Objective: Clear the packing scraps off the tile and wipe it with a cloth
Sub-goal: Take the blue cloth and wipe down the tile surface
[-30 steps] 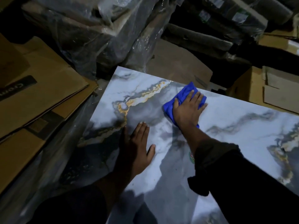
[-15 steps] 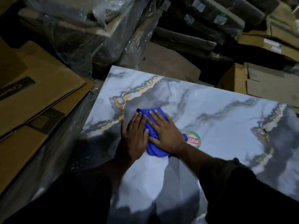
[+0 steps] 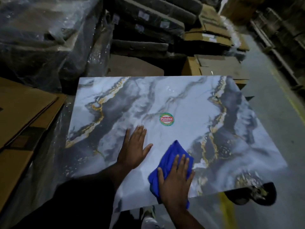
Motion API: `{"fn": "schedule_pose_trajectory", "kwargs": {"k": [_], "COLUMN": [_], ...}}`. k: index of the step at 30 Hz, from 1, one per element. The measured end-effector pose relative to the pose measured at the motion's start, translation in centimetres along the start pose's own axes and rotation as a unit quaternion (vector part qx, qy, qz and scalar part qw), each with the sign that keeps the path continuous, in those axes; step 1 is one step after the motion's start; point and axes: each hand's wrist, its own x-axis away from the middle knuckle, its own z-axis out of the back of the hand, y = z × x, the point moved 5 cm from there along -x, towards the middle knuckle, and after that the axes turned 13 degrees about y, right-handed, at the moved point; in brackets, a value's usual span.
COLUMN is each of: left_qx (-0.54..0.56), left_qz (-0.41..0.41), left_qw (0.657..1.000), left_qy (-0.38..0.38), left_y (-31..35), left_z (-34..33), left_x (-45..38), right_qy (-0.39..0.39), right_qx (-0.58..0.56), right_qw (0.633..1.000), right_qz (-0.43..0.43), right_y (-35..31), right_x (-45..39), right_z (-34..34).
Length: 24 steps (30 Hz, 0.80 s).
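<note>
We've swept the blue cloth (image 3: 171, 164) from beside our left hand (image 3: 133, 147) back to the marble tile's (image 3: 189, 103) near edge; right hand (image 3: 175, 180) flat on it, left braced flat. No scraps visible, wiping nrly done.

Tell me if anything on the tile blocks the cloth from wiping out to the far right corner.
No scraps show there. The right hand presses the blue cloth flat near the tile's near edge. Only a round sticker lies on the surface, farther in, off that path. The left hand rests flat beside it.
</note>
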Motion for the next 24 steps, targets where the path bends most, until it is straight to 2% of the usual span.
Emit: {"fn": "schedule_pose_trajectory", "kwargs": {"k": [3,9,16,24], "left_qx": [-0.003,-0.059,-0.026,-0.002], "left_qz": [0.000,0.008,0.032,0.064], "left_qw": [1.000,0.998,0.999,0.998], "left_qy": [0.007,0.003,0.025,0.005], "left_y": [0.1,-0.3,-0.5,-0.7], "left_z": [0.3,-0.4,-3.2,-6.6], "left_x": [0.1,-3.1,-11.0,-20.1], "right_qy": [0.001,0.034,0.034,0.051], "right_qx": [-0.003,0.008,0.036,0.020], "right_qw": [0.996,0.990,0.988,0.990], "right_qz": [-0.093,-0.137,-0.145,-0.130], "right_y": [-0.5,-1.5,-3.7,-7.0], "right_x": [-0.5,-4.4,-15.3,-27.3], "right_z": [0.3,-1.2,-3.8,-6.3]}}
